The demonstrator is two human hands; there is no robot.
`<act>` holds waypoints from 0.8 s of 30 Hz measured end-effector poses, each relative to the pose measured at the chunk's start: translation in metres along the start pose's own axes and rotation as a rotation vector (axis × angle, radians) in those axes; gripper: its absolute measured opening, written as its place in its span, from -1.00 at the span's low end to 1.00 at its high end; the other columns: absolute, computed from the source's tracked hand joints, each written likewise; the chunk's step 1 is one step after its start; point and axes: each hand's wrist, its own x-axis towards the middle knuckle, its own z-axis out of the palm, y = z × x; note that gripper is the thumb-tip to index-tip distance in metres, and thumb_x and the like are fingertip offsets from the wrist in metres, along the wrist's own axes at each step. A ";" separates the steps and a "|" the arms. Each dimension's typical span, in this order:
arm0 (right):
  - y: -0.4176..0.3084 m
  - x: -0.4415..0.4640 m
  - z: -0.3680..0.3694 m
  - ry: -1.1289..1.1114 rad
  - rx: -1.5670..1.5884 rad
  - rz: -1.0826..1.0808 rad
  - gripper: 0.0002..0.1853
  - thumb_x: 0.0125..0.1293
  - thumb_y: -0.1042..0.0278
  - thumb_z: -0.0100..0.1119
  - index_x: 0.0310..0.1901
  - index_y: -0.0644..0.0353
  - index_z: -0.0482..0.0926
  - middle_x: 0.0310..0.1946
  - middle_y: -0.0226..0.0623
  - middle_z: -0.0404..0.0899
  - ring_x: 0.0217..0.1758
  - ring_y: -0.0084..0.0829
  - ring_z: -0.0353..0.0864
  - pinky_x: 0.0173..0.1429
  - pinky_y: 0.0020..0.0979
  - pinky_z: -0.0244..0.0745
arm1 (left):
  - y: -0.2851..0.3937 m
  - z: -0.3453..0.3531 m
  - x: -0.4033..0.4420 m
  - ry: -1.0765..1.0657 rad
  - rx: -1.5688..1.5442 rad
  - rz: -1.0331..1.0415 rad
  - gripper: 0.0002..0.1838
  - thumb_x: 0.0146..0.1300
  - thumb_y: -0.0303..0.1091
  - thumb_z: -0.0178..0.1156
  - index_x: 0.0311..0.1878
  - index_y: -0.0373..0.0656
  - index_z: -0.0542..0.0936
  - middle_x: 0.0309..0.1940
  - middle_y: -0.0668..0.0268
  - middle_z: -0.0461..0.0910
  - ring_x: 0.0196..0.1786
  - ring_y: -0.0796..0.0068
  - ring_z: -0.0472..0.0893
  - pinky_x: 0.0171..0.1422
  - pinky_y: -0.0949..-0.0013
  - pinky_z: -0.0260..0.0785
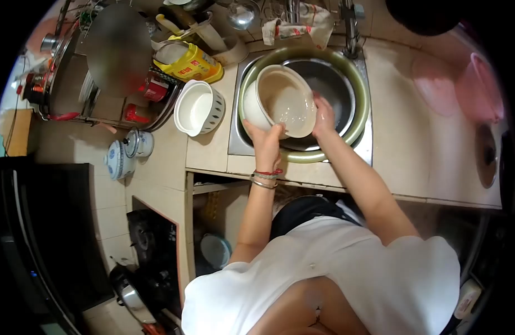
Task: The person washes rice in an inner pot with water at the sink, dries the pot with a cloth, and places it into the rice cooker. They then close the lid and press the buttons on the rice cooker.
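Both my hands hold a deep white pot (285,100), tilted above the sink, with a little clear water showing inside it. My left hand (264,144) grips its near left side, the thumb hooked over the rim. At the pot's right edge, my right hand (323,116) has its fingers curled against the side, partly hidden behind it. Below the pot is a wide basin with an olive-green rim (362,106), set over the steel sink (243,146). A dark metal bowl (333,81) sits inside that basin.
Left of the sink stands a white pot with dark leaf marks (197,109). Behind it lies a yellow packet (193,62), near a knife holder (230,51). The faucet (351,33) and a cloth (299,25) are at the back. A pink basin (480,92) leans far right.
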 end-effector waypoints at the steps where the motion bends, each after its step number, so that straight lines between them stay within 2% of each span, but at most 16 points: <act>1: -0.001 0.002 0.001 0.017 0.041 0.020 -0.75 0.18 0.31 -0.01 -0.19 0.30 0.43 -0.29 -0.21 0.48 -0.24 -0.40 0.49 -0.13 -0.42 0.41 | -0.005 -0.002 0.000 0.013 0.057 0.036 -0.23 -0.14 -0.57 0.07 0.15 -0.33 -0.11 -0.07 0.08 0.22 -0.11 0.38 0.35 -0.09 0.44 0.26; 3: 0.006 0.008 -0.002 0.032 0.138 0.100 -0.79 0.19 0.38 -0.04 -0.19 0.29 0.45 -0.26 -0.25 0.49 -0.20 -0.40 0.48 -0.08 -0.41 0.39 | -0.017 -0.007 0.003 0.045 0.173 0.107 -0.30 -0.10 -0.58 0.05 0.13 -0.27 -0.06 -0.17 0.14 0.31 -0.22 0.44 0.42 -0.23 0.45 0.36; 6: 0.014 0.021 -0.011 0.039 0.195 0.089 -0.81 0.20 0.41 -0.05 -0.20 0.27 0.46 -0.26 -0.27 0.50 -0.18 -0.40 0.47 -0.04 -0.40 0.37 | 0.019 0.015 -0.013 0.012 0.114 -0.009 -0.22 -0.10 -0.56 0.08 0.17 -0.34 -0.15 -0.17 0.13 0.33 -0.20 0.45 0.40 -0.15 0.44 0.33; 8: 0.018 0.019 -0.012 0.039 0.183 0.137 -0.82 0.22 0.41 -0.09 -0.19 0.26 0.45 -0.24 -0.28 0.49 -0.17 -0.41 0.47 -0.02 -0.39 0.38 | 0.009 0.011 -0.017 0.043 0.246 0.070 -0.19 -0.10 -0.55 0.08 0.17 -0.37 -0.18 -0.15 0.12 0.32 -0.19 0.45 0.39 -0.12 0.45 0.30; 11: 0.011 0.011 0.000 0.036 0.207 0.203 -0.81 0.23 0.40 -0.09 -0.18 0.27 0.43 -0.23 -0.29 0.48 -0.18 -0.43 0.46 -0.02 -0.40 0.37 | 0.010 0.008 -0.015 0.104 0.402 0.112 -0.13 -0.12 -0.54 0.11 0.19 -0.42 -0.24 -0.03 0.07 0.22 -0.06 0.39 0.31 0.03 0.45 0.20; 12: 0.012 0.010 0.000 0.025 0.222 0.165 -0.82 0.21 0.40 -0.05 -0.20 0.28 0.42 -0.31 -0.26 0.49 -0.29 -0.46 0.49 -0.17 -0.44 0.43 | 0.010 0.009 -0.017 0.115 0.421 0.112 -0.10 -0.13 -0.53 0.13 0.19 -0.43 -0.26 0.01 0.06 0.19 -0.02 0.37 0.29 0.07 0.45 0.16; 19: 0.016 0.012 -0.003 0.033 0.152 0.154 -0.82 0.19 0.39 -0.02 -0.22 0.28 0.42 -0.35 -0.26 0.49 -0.32 -0.44 0.48 -0.21 -0.42 0.45 | 0.015 0.017 -0.027 0.130 0.529 0.154 -0.04 -0.15 -0.50 0.15 0.18 -0.52 -0.32 0.11 -0.05 0.05 0.11 0.26 0.18 0.19 0.41 0.03; 22: 0.018 0.013 -0.006 0.048 0.134 0.127 -0.80 0.17 0.39 0.00 -0.20 0.29 0.42 -0.34 -0.25 0.48 -0.31 -0.43 0.48 -0.20 -0.41 0.44 | 0.012 0.018 -0.026 0.107 0.457 0.168 0.07 -0.22 -0.36 0.22 0.16 -0.58 -0.36 0.17 -0.27 -0.20 0.26 -0.03 -0.13 0.32 0.21 -0.31; 24: 0.021 0.014 -0.008 0.088 0.107 0.100 -0.79 0.16 0.39 0.00 -0.19 0.30 0.41 -0.32 -0.24 0.47 -0.28 -0.43 0.47 -0.18 -0.40 0.43 | 0.017 0.022 -0.027 0.098 0.481 0.185 0.07 -0.23 -0.37 0.22 0.16 -0.58 -0.35 0.16 -0.26 -0.20 0.25 -0.04 -0.12 0.32 0.20 -0.30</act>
